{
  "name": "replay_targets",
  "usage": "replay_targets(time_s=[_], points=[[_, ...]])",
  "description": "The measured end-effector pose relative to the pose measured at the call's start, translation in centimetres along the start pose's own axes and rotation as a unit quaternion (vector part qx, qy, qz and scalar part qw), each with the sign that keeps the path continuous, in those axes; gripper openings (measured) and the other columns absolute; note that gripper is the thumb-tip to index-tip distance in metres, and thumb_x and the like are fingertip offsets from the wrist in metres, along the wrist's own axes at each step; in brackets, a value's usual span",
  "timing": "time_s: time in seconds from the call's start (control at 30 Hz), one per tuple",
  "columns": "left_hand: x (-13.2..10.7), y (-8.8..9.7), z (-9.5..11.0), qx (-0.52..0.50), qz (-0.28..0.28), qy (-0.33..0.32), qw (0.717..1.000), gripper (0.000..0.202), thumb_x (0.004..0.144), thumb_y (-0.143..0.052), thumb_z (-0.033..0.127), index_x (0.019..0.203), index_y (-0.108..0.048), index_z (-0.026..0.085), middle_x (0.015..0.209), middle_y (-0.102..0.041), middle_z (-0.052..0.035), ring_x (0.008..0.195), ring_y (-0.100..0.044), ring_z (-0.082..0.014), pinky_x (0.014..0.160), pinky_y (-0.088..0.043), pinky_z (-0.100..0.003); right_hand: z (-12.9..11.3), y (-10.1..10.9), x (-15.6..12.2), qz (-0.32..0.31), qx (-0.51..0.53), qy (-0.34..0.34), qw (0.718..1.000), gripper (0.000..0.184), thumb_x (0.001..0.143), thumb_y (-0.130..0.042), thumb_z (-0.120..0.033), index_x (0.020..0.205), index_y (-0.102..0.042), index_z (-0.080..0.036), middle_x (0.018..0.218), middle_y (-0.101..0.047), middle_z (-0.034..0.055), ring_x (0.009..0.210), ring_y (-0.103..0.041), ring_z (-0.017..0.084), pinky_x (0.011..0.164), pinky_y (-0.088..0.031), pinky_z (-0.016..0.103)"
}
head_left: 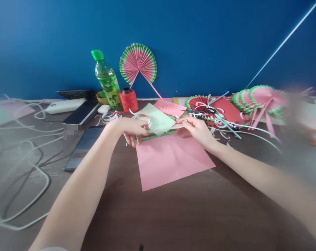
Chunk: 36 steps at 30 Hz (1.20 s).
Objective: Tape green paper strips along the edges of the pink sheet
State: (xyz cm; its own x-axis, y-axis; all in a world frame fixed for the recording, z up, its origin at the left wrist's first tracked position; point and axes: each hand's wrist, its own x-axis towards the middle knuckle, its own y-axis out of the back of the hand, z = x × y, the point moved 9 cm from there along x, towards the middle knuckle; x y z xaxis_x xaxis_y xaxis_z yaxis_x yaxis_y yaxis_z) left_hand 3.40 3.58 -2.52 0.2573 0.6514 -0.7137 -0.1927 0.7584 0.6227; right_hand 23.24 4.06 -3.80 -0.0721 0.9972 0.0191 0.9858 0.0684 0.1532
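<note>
My left hand (131,129) is closed around a small roll of clear tape (143,118) above the far edge of a pink paper sheet (170,158). My right hand (197,129) pinches what looks like the tape's free end, stretched between the two hands. A green paper strip (158,136) lies along the pink sheet's far edge, just under the hands. A pale green sheet (159,120) rests behind them.
A green bottle (107,80), a red thread spool (128,99) and a pleated watermelon paper fan (138,64) stand by the blue wall. More fans (262,99), scissors (208,111) and paper scraps lie right. Phones (83,146) and white cables (22,174) lie left.
</note>
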Motion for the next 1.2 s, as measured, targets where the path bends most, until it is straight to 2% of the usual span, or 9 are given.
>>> replay_targets(time_s=[0.2,0.3,0.37,0.47,0.6,0.7,0.87,1.1,1.2], points=[[-0.6,0.4,1.0,0.030,0.020,-0.035,0.999,0.033,0.075,-0.047,0.034,0.105,-0.046,0.020,0.083,-0.072,-0.0079,0.075,-0.068,-0.0194,0.061,-0.052,-0.024,-0.9,0.4,0.0,0.014,-0.037,0.037,0.999,0.018,0.081,-0.050,-0.029,0.087,-0.063,-0.018,0.069,-0.068,0.0044,0.058,-0.065,0.017,0.045,-0.049,0.025],[-0.1,0.7,1.3,0.022,0.042,-0.074,0.996,0.028,0.072,-0.049,0.030,0.099,-0.048,0.021,0.079,-0.071,-0.0052,0.078,-0.067,-0.0184,0.063,-0.050,-0.023,-0.7,0.8,0.2,0.019,-0.033,0.044,0.998,0.017,0.081,-0.051,-0.029,0.085,-0.063,-0.018,0.064,-0.066,0.0030,0.057,-0.065,0.017,0.047,-0.049,0.026],[0.2,0.5,1.3,0.008,0.035,-0.089,0.995,0.029,0.070,-0.049,0.029,0.098,-0.048,0.021,0.076,-0.071,-0.0040,0.077,-0.067,-0.0176,0.063,-0.049,-0.022,-0.2,0.7,0.3,0.009,-0.022,0.025,0.999,0.016,0.080,-0.052,-0.030,0.085,-0.062,-0.018,0.060,-0.065,0.0023,0.056,-0.065,0.017,0.049,-0.050,0.027],[0.2,0.0,0.6,0.002,0.017,-0.057,0.998,0.033,0.068,-0.052,0.031,0.099,-0.048,0.021,0.070,-0.070,-0.0029,0.068,-0.066,-0.0174,0.060,-0.048,-0.023,0.2,0.5,0.4,-0.002,-0.021,0.009,1.000,0.014,0.079,-0.054,-0.030,0.083,-0.062,-0.019,0.060,-0.065,0.0020,0.056,-0.065,0.017,0.051,-0.051,0.027],[-0.1,0.3,0.2,0.056,0.045,-0.022,0.997,0.030,0.068,-0.050,0.032,0.095,-0.051,0.018,0.065,-0.070,-0.0042,0.057,-0.063,-0.0193,0.053,-0.043,-0.026,-0.4,0.0,0.1,-0.012,-0.069,0.037,0.997,0.015,0.079,-0.053,-0.030,0.083,-0.062,-0.019,0.061,-0.064,0.0013,0.055,-0.063,0.015,0.054,-0.051,0.027],[-0.3,1.1,0.1,0.091,0.079,-0.014,0.993,0.034,0.067,-0.051,0.032,0.099,-0.052,0.018,0.067,-0.069,-0.0047,0.057,-0.063,-0.0198,0.052,-0.042,-0.026,-1.0,-0.2,-0.2,-0.015,-0.100,0.060,0.993,0.018,0.081,-0.049,-0.029,0.083,-0.062,-0.018,0.058,-0.062,0.0009,0.051,-0.059,0.013,0.050,-0.048,0.025],[-0.8,1.9,0.3,0.064,0.110,-0.029,0.991,0.044,0.069,-0.049,0.032,0.112,-0.048,0.022,0.079,-0.071,-0.0043,0.063,-0.065,-0.0179,0.057,-0.046,-0.024,-1.4,0.4,-0.1,0.009,-0.095,0.075,0.993,0.020,0.080,-0.048,-0.030,0.084,-0.062,-0.017,0.056,-0.061,0.0002,0.050,-0.057,0.012,0.048,-0.046,0.023],[-0.3,-0.1,1.2,0.028,0.033,-0.038,0.998,0.051,0.071,-0.049,0.029,0.120,-0.041,0.022,0.071,-0.070,-0.0047,0.063,-0.066,-0.0186,0.058,-0.049,-0.025,-0.8,1.4,0.5,0.018,-0.151,0.035,0.988,0.016,0.078,-0.046,-0.025,0.077,-0.061,-0.019,0.049,-0.060,-0.0007,0.046,-0.058,0.014,0.043,-0.043,0.024],[0.2,-0.1,0.6,0.042,0.048,-0.017,0.998,0.055,0.072,-0.049,0.029,0.125,-0.037,0.023,0.071,-0.070,-0.0045,0.061,-0.065,-0.0189,0.057,-0.049,-0.027,-0.9,1.4,0.6,0.015,-0.163,0.040,0.986,0.016,0.077,-0.046,-0.023,0.075,-0.062,-0.019,0.048,-0.060,-0.0009,0.045,-0.058,0.014,0.044,-0.043,0.025]])
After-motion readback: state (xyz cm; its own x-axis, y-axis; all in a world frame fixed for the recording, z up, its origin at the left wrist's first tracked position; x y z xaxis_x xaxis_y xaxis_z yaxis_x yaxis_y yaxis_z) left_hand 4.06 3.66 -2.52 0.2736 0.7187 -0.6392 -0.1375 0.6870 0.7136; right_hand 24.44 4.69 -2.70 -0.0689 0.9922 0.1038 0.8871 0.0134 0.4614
